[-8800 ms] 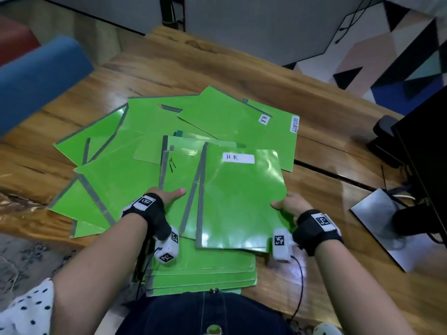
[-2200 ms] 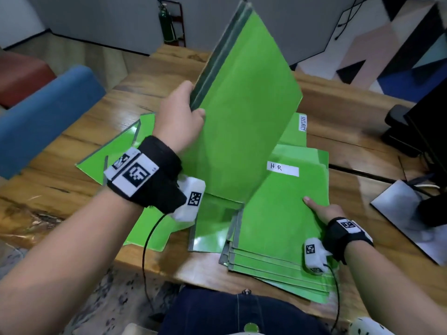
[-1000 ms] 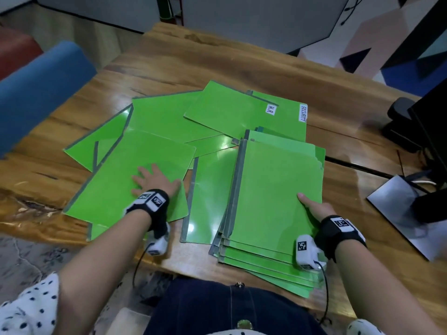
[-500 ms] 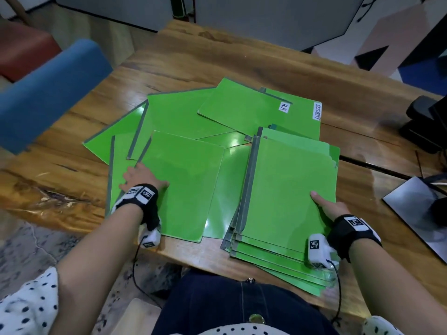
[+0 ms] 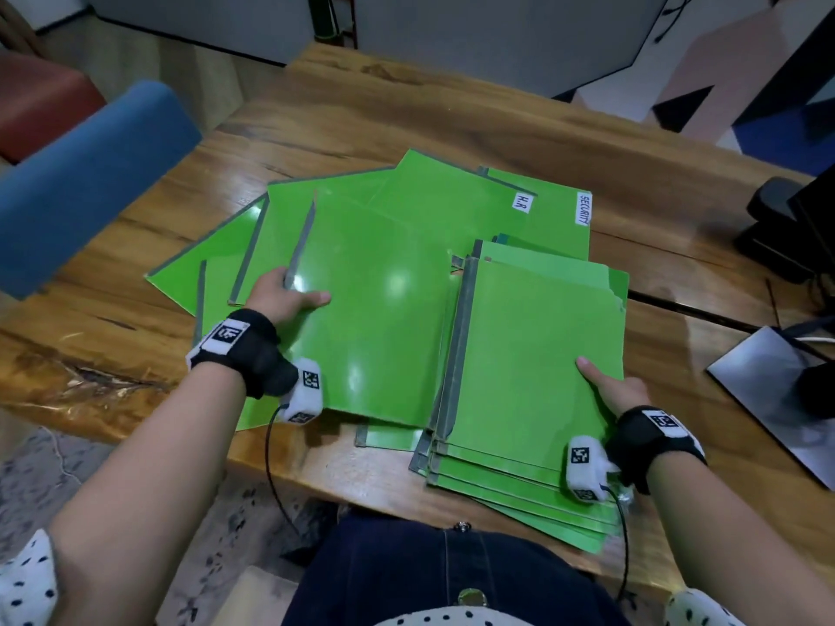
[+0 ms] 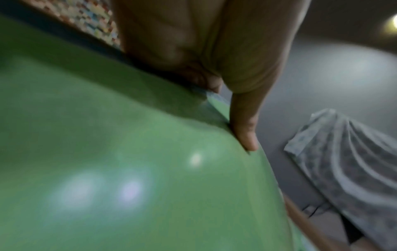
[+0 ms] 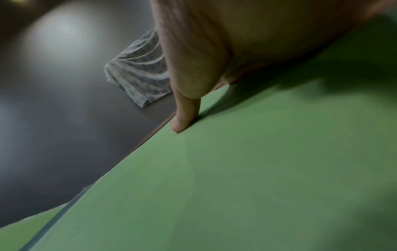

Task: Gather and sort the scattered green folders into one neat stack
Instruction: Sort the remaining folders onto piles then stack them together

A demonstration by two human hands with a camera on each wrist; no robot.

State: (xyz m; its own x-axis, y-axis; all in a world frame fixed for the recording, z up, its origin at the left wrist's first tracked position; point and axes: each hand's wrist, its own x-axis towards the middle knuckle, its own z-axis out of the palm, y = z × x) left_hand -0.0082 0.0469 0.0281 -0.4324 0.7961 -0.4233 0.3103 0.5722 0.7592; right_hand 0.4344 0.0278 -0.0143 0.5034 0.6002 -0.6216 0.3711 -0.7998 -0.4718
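My left hand grips the grey-spined left edge of a loose green folder, thumb on top; the folder lies tilted, its right edge reaching the stack. My right hand holds the right edge of the stack of green folders, thumb on the top folder, fingers hidden beneath. The stack overhangs the near edge of the wooden table. Several more folders lie fanned behind and to the left, two labelled H.R and SECURITY.
A silver monitor base plate and black stand occupy the table's right side. A blue chair back and a red seat stand to the left. The table's near edge runs just before my lap.
My left hand has taken the loose folder by its left edge and brought it rightwards up to the stack. My right hand has stayed on the stack's right edge.
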